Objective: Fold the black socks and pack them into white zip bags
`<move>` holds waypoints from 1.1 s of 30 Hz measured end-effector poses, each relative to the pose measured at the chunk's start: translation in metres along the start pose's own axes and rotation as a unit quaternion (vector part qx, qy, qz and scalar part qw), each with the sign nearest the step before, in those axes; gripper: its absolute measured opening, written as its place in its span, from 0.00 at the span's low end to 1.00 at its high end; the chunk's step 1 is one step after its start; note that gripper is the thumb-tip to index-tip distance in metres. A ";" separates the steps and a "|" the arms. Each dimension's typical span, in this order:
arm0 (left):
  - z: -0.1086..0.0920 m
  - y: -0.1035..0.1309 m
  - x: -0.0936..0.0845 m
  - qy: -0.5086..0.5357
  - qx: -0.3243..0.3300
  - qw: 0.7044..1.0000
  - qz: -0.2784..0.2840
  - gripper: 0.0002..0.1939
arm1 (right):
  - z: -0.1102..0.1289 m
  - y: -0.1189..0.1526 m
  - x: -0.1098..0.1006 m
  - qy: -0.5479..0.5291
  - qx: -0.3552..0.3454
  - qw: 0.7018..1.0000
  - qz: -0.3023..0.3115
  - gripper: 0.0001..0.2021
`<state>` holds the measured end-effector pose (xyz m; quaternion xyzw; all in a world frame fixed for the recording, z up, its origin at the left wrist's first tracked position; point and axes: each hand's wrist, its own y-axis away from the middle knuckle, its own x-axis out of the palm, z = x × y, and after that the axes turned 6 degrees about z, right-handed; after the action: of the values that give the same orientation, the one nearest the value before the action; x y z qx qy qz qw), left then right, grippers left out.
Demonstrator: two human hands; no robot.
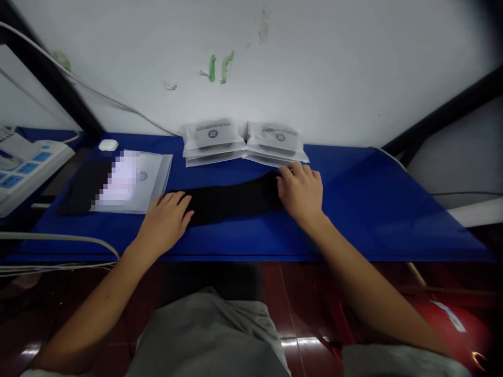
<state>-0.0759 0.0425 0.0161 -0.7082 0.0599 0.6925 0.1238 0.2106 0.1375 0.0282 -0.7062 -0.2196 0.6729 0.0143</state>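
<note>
A long black fabric piece (236, 200), shaped like an arm sleeve, lies flat across the blue table. On its left end rests my left hand (164, 215), palm down, with the thumb apart from the fingers. My right hand (302, 189) lies over the other end, its fingers stretched out toward the wall. Parts of both fabric ends are hidden beneath my hands.
Behind the fabric, two stacks of frosted packets, a left stack (214, 144) and a right stack (277, 142), stand against the wall. Leftward are another packet (155, 180), a dark phone (84, 183), a white earbud case (108, 145) and a power strip (35, 170) with cables.
</note>
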 end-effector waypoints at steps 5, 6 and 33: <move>0.001 -0.001 0.005 0.040 0.032 0.998 -0.045 0.21 | 0.025 0.030 0.004 -0.118 0.003 0.993 0.026 0.29; 0.003 -0.001 0.007 0.043 0.034 0.998 -0.039 0.22 | 0.028 0.034 0.009 -0.131 0.021 0.989 0.068 0.32; -0.003 0.044 0.000 0.046 0.003 0.998 0.053 0.26 | 0.006 -0.031 0.054 -0.194 -0.152 0.958 0.145 0.29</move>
<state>-0.0844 -0.0001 0.0119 -0.7346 0.1052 0.6648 0.0859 0.1961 0.1813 -0.0136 -0.5803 -0.2132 0.7503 -0.2342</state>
